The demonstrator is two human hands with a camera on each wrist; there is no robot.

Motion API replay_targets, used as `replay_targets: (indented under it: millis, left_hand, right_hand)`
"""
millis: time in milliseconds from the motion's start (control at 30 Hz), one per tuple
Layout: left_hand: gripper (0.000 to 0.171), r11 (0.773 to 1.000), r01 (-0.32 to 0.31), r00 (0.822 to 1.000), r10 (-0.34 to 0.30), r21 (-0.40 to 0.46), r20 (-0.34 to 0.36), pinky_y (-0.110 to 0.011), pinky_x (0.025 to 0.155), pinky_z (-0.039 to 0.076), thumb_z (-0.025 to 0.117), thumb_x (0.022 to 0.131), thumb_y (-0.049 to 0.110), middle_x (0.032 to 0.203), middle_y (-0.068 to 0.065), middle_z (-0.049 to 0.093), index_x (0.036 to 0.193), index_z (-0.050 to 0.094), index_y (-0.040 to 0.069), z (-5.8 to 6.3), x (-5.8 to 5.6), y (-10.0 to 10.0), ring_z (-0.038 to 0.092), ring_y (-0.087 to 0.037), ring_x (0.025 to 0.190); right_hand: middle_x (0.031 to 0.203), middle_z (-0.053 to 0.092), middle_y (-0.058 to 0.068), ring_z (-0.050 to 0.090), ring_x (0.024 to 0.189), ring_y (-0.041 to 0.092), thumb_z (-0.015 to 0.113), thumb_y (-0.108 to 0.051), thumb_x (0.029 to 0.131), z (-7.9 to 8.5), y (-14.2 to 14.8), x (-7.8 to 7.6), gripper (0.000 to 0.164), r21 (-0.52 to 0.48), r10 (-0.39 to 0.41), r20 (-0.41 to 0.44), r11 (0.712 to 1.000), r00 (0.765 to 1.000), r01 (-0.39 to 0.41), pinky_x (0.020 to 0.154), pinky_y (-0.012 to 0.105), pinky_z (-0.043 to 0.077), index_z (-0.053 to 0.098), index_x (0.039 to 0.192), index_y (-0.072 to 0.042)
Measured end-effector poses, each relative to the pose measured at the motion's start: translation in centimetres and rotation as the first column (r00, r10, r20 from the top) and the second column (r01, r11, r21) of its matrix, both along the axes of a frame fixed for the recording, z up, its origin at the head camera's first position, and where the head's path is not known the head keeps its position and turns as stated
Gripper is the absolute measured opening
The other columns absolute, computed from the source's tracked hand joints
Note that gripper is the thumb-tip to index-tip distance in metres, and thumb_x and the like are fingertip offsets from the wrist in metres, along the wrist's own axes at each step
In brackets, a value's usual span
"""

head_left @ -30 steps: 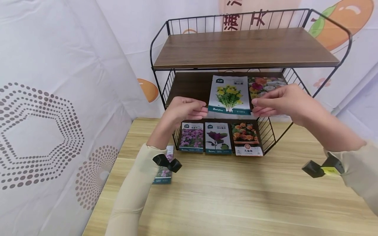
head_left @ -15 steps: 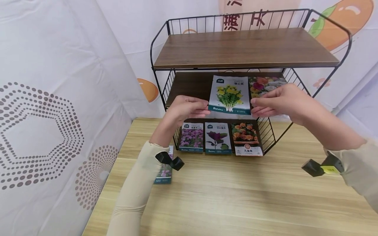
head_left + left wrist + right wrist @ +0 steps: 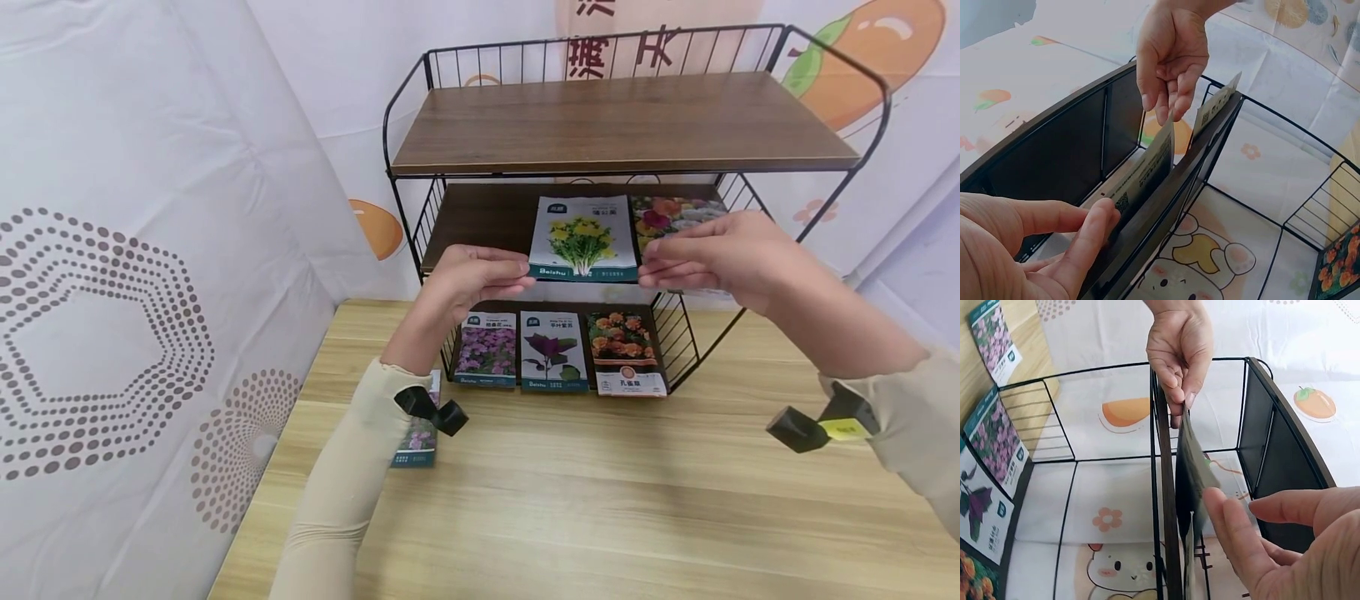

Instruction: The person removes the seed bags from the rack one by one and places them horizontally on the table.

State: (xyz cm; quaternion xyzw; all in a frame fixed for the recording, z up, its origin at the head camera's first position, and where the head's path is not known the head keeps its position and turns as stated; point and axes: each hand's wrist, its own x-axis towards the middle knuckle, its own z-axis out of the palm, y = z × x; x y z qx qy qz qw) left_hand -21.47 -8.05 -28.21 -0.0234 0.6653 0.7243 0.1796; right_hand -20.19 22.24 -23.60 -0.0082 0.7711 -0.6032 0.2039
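Observation:
A seed packet with yellow flowers [image 3: 581,237] lies on the middle shelf [image 3: 480,225], its green lower border at the shelf's front edge. My left hand [image 3: 480,277] pinches its lower left corner between thumb and fingers; the left wrist view shows this packet [image 3: 1147,169] nearly edge-on. At the lower right corner my right hand [image 3: 720,254] has thumb and fingers apart, and its fingertips [image 3: 1215,499] touch or nearly touch the packet's edge. A second packet with mixed-colour flowers [image 3: 667,218] lies just right of it, partly hidden by my right hand.
On the bottom shelf lie packets with purple flowers [image 3: 486,350], a dark purple-leaved plant [image 3: 555,354] and orange flowers [image 3: 628,354]. Another packet [image 3: 417,446] lies on the wooden table [image 3: 585,500], partly behind my left sleeve. The top shelf board [image 3: 622,121] overhangs the middle one.
The packet's lower edge, bowed and slightly raised before, now lies straighter and a little farther back on the shelf. My left hand moved slightly right early on; the right fingers have loosened from the corner.

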Motion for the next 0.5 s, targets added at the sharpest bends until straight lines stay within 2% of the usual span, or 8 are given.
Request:
replay_targets:
  millis: [67,167,233,267,333,400,467,500]
  left_hand:
    - [0.03,1.0,0.008,1.0,-0.008,0.014,0.012,-0.031,0.09,0.063,0.07,0.094,0.002,0.105,-0.018,0.076,0.123,0.068,-0.007,0.1,0.0,0.0,0.077,-0.014,0.078]
    - [0.032,0.999,0.02,0.999,-0.022,0.043,0.03,-0.028,0.085,0.065,0.069,0.095,0.001,0.111,-0.021,0.074,0.127,0.066,-0.008,0.2,-0.1,0.0,0.076,-0.013,0.077]
    - [0.034,0.998,0.025,0.999,-0.028,0.056,0.042,-0.024,0.077,0.065,0.068,0.096,0.0,0.112,-0.022,0.074,0.128,0.065,-0.008,0.2,-0.2,0.0,0.076,-0.013,0.077]
    - [0.034,0.998,0.025,0.998,-0.028,0.063,0.05,-0.023,0.075,0.065,0.068,0.096,0.0,0.113,-0.022,0.074,0.128,0.065,-0.008,0.3,-0.2,0.0,0.077,-0.014,0.077]
    - [0.034,0.997,0.024,0.998,-0.028,0.068,0.061,-0.022,0.072,0.065,0.068,0.096,0.001,0.111,-0.021,0.074,0.129,0.065,-0.008,0.3,-0.3,0.0,0.077,-0.015,0.077]
    - [0.035,0.997,0.022,0.997,-0.027,0.069,0.072,-0.022,0.072,0.065,0.068,0.096,0.001,0.11,-0.02,0.074,0.129,0.065,-0.007,0.2,-0.3,0.0,0.077,-0.015,0.076]
    - [0.035,0.997,0.023,0.996,-0.028,0.071,0.079,-0.022,0.072,0.065,0.068,0.095,0.001,0.109,-0.019,0.074,0.13,0.065,-0.007,0.2,-0.4,0.0,0.077,-0.015,0.075]
    - [0.036,0.997,0.024,0.996,-0.03,0.07,0.08,-0.021,0.072,0.065,0.068,0.095,0.001,0.11,-0.019,0.073,0.13,0.064,-0.007,0.2,-0.4,-0.1,0.077,-0.015,0.074]
  right_hand:
    - [0.09,0.08,0.002,0.078,0.087,0.013,0.064,-0.018,0.101,0.0,0.1,-0.1,0.016,-0.054,-0.015,0.044,0.998,0.999,0.017,0.084,0.026,0.064,0.078,0.093,-0.018]
    - [0.091,0.08,0.002,0.078,0.087,0.013,0.064,-0.015,0.101,-0.1,0.2,-0.4,0.017,-0.103,-0.026,0.083,0.994,0.996,0.035,0.083,0.024,0.064,0.078,0.093,-0.018]
    - [0.092,0.08,0.003,0.078,0.087,0.013,0.065,-0.014,0.1,-0.3,0.2,-0.6,0.013,-0.133,-0.038,0.099,0.99,0.994,0.051,0.082,0.023,0.064,0.077,0.096,-0.015]
    - [0.093,0.08,0.004,0.078,0.087,0.013,0.066,-0.014,0.1,-0.4,0.2,-0.8,0.011,-0.146,-0.044,0.102,0.987,0.994,0.059,0.082,0.023,0.064,0.075,0.105,-0.012]
    - [0.093,0.08,0.004,0.078,0.086,0.013,0.068,-0.013,0.098,-0.6,0.1,-1.0,0.029,-0.17,-0.06,0.108,0.982,0.992,0.078,0.081,0.023,0.064,0.066,0.126,-0.004]
    - [0.093,0.08,0.004,0.078,0.086,0.014,0.069,-0.011,0.097,-0.7,0.0,-1.1,0.055,-0.201,-0.076,0.122,0.974,0.99,0.1,0.081,0.022,0.064,0.047,0.145,0.004]
    - [0.093,0.08,0.002,0.078,0.085,0.013,0.068,-0.01,0.097,-0.9,-0.1,-1.3,0.075,-0.217,-0.078,0.133,0.97,0.988,0.106,0.081,0.021,0.064,0.025,0.154,0.012]
    - [0.093,0.08,0.002,0.078,0.085,0.012,0.067,-0.009,0.098,-1.0,-0.1,-1.4,0.076,-0.225,-0.075,0.138,0.969,0.988,0.105,0.081,0.02,0.064,0.021,0.155,0.012]
